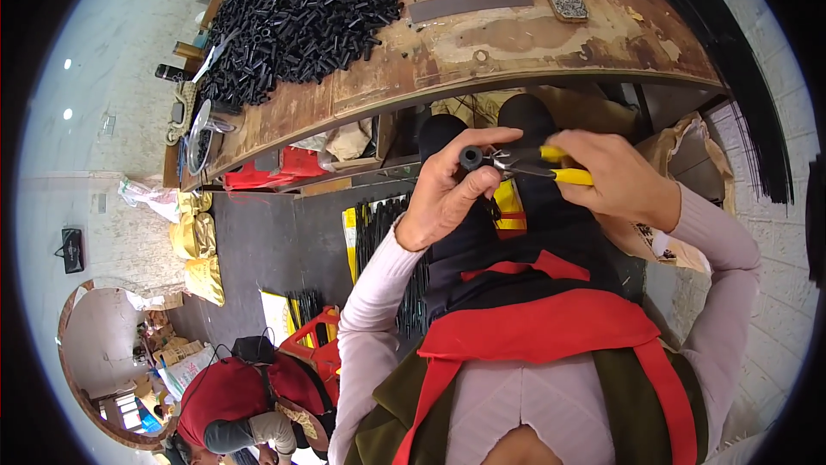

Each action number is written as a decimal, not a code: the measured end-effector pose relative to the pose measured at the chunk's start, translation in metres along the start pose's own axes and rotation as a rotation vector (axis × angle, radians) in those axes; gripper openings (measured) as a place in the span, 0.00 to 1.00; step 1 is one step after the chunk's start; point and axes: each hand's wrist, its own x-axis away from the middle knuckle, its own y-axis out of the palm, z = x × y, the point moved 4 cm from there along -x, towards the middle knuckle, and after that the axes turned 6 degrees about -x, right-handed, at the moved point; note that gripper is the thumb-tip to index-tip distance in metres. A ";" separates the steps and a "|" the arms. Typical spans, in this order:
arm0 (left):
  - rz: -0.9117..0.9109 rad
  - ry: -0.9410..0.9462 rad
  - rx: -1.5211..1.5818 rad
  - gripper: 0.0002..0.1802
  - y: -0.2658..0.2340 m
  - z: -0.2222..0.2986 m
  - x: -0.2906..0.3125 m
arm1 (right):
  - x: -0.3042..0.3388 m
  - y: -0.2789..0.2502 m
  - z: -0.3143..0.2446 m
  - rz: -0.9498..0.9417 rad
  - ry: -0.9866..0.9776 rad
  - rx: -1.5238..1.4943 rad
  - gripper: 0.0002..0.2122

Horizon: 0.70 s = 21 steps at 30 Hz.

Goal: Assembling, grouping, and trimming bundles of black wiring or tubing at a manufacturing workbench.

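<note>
The left hand (439, 194) holds a black part (471, 157) between the thumb and the fingers. The part is above the lap (555, 224), near the front edge of the bench (366, 91). Its round end with a hole faces left and upward to the camera; the long axis seems to go from left to right, but the fingers hide some of it. The right hand (615, 177), a little blurred, is curled around the yellow pliers (575, 177). The pliers point to the left, with long axis nearly level, and their tips are at the metal piece (501, 158) beside the part. Whether they touch it, I cannot tell. On the bench lies a heap (310, 18) of black pieces.
</note>
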 end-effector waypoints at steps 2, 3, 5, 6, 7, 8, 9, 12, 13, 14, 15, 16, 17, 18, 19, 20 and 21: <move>0.045 0.043 0.020 0.33 0.001 0.001 -0.001 | -0.003 -0.002 -0.002 -0.104 0.211 -0.071 0.11; 0.045 0.041 0.022 0.33 0.001 0.000 -0.001 | -0.004 0.000 -0.005 -0.106 0.213 -0.072 0.11; 0.050 0.082 -0.015 0.33 -0.002 -0.002 -0.003 | -0.007 -0.002 -0.009 -0.023 0.198 -0.052 0.12; 0.050 0.081 -0.012 0.33 -0.002 -0.001 -0.002 | -0.006 -0.001 -0.009 -0.025 0.201 -0.051 0.12; 0.020 0.075 -0.025 0.32 -0.001 0.000 -0.002 | -0.005 -0.001 -0.010 -0.019 0.159 -0.059 0.13; -0.010 0.071 -0.040 0.31 -0.001 0.002 -0.002 | -0.005 -0.001 -0.011 -0.013 0.117 -0.065 0.13; -0.012 0.070 -0.036 0.31 -0.001 -0.001 0.002 | -0.003 0.002 -0.007 -0.013 0.121 -0.066 0.13; -0.050 0.091 -0.072 0.25 -0.001 -0.005 0.007 | -0.002 0.002 -0.014 0.016 -0.022 -0.003 0.15; -0.048 0.087 -0.072 0.25 -0.002 -0.006 0.009 | -0.004 0.000 -0.020 -0.060 0.105 -0.006 0.15; -0.031 0.072 -0.095 0.23 -0.004 -0.006 0.011 | -0.005 -0.001 -0.023 -0.135 0.230 -0.007 0.16; -0.017 0.060 -0.113 0.22 -0.006 -0.008 0.011 | -0.005 -0.001 -0.025 -0.135 0.233 -0.007 0.16; -0.019 0.061 -0.110 0.22 -0.006 -0.010 0.013 | -0.005 -0.001 -0.027 -0.140 0.239 -0.018 0.16; -0.005 0.066 -0.095 0.21 -0.007 -0.011 0.014 | -0.006 -0.002 -0.030 -0.145 0.244 -0.028 0.17; 0.010 0.068 -0.078 0.20 -0.008 -0.012 0.016 | -0.007 -0.002 -0.036 -0.146 0.246 -0.027 0.17; 0.011 0.069 -0.076 0.20 -0.008 -0.011 0.017 | -0.008 0.000 -0.039 -0.183 0.387 -0.137 0.18; 0.000 0.069 -0.068 0.20 -0.008 -0.009 0.017 | -0.007 0.003 -0.041 -0.217 0.527 -0.246 0.18; -0.016 0.076 -0.052 0.20 -0.005 -0.007 0.015 | -0.003 0.003 -0.040 -0.211 0.535 -0.235 0.18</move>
